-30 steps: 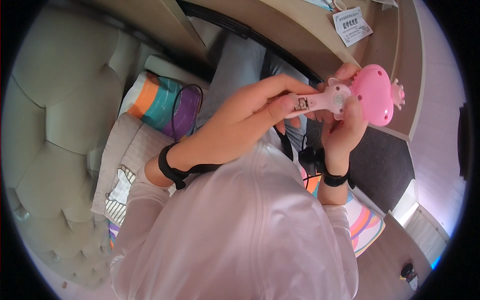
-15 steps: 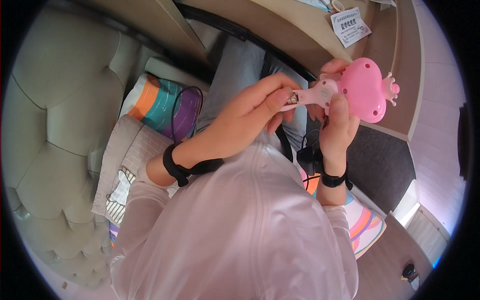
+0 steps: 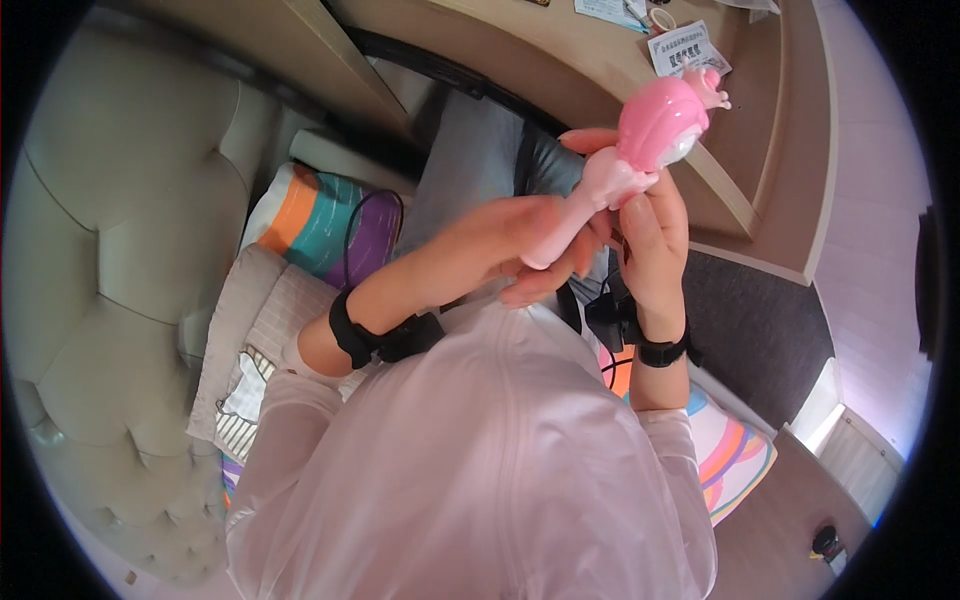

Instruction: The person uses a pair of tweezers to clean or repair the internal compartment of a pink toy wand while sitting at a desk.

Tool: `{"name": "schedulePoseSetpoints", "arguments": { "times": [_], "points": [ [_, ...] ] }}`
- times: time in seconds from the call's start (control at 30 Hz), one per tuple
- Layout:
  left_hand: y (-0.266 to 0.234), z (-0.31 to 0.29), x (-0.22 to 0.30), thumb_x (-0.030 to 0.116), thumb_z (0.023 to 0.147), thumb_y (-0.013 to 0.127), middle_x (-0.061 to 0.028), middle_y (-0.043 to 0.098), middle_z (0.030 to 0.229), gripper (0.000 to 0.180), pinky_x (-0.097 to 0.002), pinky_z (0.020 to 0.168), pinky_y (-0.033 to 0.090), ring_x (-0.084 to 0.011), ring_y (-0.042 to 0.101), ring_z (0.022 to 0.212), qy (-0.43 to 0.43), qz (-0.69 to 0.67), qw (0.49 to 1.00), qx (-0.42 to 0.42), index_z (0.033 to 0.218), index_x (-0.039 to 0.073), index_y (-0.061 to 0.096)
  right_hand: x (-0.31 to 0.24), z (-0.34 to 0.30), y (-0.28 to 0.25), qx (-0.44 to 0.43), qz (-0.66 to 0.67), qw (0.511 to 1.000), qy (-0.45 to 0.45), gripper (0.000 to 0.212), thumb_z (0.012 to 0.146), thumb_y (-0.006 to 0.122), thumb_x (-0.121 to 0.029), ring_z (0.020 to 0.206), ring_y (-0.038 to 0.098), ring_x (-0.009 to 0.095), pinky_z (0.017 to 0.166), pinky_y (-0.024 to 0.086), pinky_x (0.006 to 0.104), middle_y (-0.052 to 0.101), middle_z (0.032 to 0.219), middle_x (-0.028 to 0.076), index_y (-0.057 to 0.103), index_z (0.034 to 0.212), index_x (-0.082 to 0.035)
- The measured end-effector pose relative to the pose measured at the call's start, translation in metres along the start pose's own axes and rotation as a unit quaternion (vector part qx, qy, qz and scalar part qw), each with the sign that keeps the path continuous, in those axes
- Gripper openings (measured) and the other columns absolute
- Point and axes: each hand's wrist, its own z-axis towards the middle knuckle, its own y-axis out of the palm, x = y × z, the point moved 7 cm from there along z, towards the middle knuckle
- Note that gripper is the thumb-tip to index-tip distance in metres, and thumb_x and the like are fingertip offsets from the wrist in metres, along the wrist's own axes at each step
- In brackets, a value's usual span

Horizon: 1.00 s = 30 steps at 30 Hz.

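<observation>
1. On my head feed I find the pink toy [image 3: 655, 120] right of centre in the upper half of the frame, tilted, its crown [image 3: 712, 88] toward the upper right and its pale handle [image 3: 568, 222] running down and left.

2. I see the left hand [image 3: 505, 235] at the handle's lower end, fingers curled around and beneath it. I judge this grip steadies the narrow end; the exact contact behind the handle is hidden from me.

3. I have the right hand [image 3: 655, 250] under the toy's head, just right of the handle. Its thumb presses the near side while other fingers reach behind, so the bulky head is pinched between them, probably because most of the weight sits there.

4. With both hands raised above the lap, I take it that the toy is held high and slanted so its surface faces the camera and the eyes.

5. Farther off, at the upper right, I make out a paper slip [image 3: 690, 46] lying on the table [image 3: 575, 45], well out of the grip. A black strap [image 3: 350, 330] circles the left wrist, apparently securing a small device.
</observation>
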Motion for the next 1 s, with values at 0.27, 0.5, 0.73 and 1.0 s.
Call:
{"name": "schedulePoseSetpoints", "arguments": {
  "times": [0.27,0.5,0.73,1.0],
  "points": [
    [-0.003,-0.002,0.001,0.047,0.085,0.035,-0.0003,0.040,0.057,0.047,-0.0194,0.044,0.029,-0.0070,0.035,0.046,0.006,0.055,0.998,0.022,0.080,0.002,0.048,-0.002,-0.001,0.005,-0.020,-0.040,0.998,-0.035,0.027,0.082,0.043,-0.002,0.090,0.051,0.013,0.079,0.039,0.0243,0.053,0.102,0.009,0.043,0.109,0.003],
    [-0.012,-0.004,-0.006,0.051,0.085,0.030,-0.0004,0.039,0.054,0.051,-0.0204,0.045,0.029,-0.0075,0.035,0.045,0.003,0.054,0.997,0.046,0.069,0.004,0.044,0.006,0.001,0.005,0.006,-0.061,0.998,0.021,0.026,0.082,0.044,-0.002,0.089,0.052,0.013,0.080,0.039,0.0241,0.054,0.100,0.009,0.044,0.107,0.004],
    [-0.010,-0.005,-0.001,0.048,0.087,0.025,0.0004,0.036,0.052,0.051,-0.0210,0.045,0.029,-0.0080,0.034,0.045,0.036,0.010,0.999,0.010,0.069,0.004,0.044,0.003,0.002,0.012,-0.008,0.010,1.000,-0.010,0.028,0.084,0.039,-0.002,0.100,0.047,0.015,0.086,0.036,0.0265,0.047,0.114,0.012,0.042,0.111,0.004],
    [-0.013,-0.004,0.000,0.048,0.087,0.025,0.0002,0.037,0.053,0.051,-0.0203,0.045,0.029,-0.0074,0.034,0.045,0.039,0.045,0.998,0.029,0.069,0.004,0.045,0.003,0.003,0.011,0.005,-0.046,0.998,-0.030,0.028,0.084,0.039,-0.002,0.094,0.050,0.013,0.082,0.038,0.0251,0.050,0.109,0.010,0.041,0.111,0.004]
  ]
}}
